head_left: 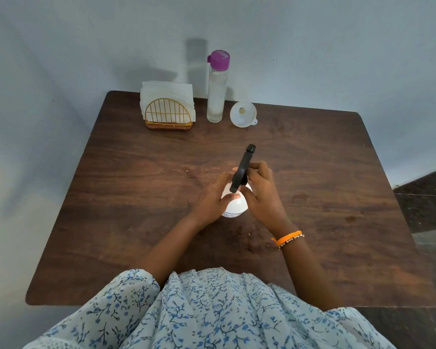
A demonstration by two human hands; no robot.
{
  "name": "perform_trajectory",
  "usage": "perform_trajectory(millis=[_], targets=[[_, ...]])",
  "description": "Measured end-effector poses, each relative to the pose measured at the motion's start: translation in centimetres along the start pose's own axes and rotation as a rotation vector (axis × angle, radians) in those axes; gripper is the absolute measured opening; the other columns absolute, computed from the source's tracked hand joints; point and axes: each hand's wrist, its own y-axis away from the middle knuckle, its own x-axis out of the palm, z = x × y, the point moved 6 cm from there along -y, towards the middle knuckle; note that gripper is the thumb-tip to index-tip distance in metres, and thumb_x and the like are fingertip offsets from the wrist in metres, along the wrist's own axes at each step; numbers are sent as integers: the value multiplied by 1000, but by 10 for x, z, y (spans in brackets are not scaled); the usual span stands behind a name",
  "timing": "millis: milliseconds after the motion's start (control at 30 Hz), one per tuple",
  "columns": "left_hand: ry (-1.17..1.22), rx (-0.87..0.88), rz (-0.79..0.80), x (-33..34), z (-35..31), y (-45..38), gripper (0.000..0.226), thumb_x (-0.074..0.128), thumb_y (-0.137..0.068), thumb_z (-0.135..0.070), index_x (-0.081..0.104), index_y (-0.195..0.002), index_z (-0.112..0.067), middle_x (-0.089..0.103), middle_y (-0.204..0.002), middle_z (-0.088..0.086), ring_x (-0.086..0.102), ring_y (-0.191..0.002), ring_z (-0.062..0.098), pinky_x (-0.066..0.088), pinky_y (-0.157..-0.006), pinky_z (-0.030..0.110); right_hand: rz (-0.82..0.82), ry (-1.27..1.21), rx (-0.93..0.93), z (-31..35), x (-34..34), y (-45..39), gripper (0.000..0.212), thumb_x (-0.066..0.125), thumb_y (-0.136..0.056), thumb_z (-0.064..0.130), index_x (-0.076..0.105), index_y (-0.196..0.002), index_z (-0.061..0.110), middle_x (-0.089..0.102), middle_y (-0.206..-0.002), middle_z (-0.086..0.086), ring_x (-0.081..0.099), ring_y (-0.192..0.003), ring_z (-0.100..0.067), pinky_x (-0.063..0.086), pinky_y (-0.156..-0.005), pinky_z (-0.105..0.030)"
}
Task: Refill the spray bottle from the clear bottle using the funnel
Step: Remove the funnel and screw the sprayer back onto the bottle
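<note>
Dark brown wood grain fills most of my view: one square table (312, 197) with rounded corners, pushed against a pale blue-grey wall (86, 46), with a strip of dark floor (423, 197) showing at the right edge. I count one spray bottle (234, 205), white-bodied with a black trigger head (243, 170), standing near the table's middle. My left hand (215, 197) wraps its fingers round the white body, thumb lying across the top. My right hand (259, 192) curls its fingers round the base of the trigger head, an orange band (287, 239) on that wrist. At the far edge stand one clear bottle (216, 96) with a purple cap, upright, and one white funnel (243, 114) just to its right, lying tilted. Left of the bottle sits one gold wire holder (168, 114) packed with white napkins (166, 90).
</note>
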Motion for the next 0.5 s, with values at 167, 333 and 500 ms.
perform_trajectory(millis=[167,333,500], targets=[[-48,-34,2,0,8,-2,36,54,-84,-31,46,-119,-27,56,-124,-4,50,-116,17,41,-99,42,36,-92,44,-4,-5,-8,30,58,-82,-7,63,-109,6,44,-87,4,53,-88,-28,48,-81,-24],[-21,-45,-8,-1,11,-3,39,57,-86,-26,43,-122,-33,54,-127,-8,48,-119,13,39,-101,39,41,-131,74,-9,-6,-9,25,62,-81,-2,65,-105,2,47,-84,3,54,-83,-20,47,-77,-19],[38,25,-29,-2,0,2,53,54,-86,-11,35,-125,-41,51,-122,-13,48,-113,6,39,-97,20,-248,-239,255,-14,-2,2,30,83,-62,15,59,-77,5,54,-74,-1,47,-64,-11,41,-58,-18]])
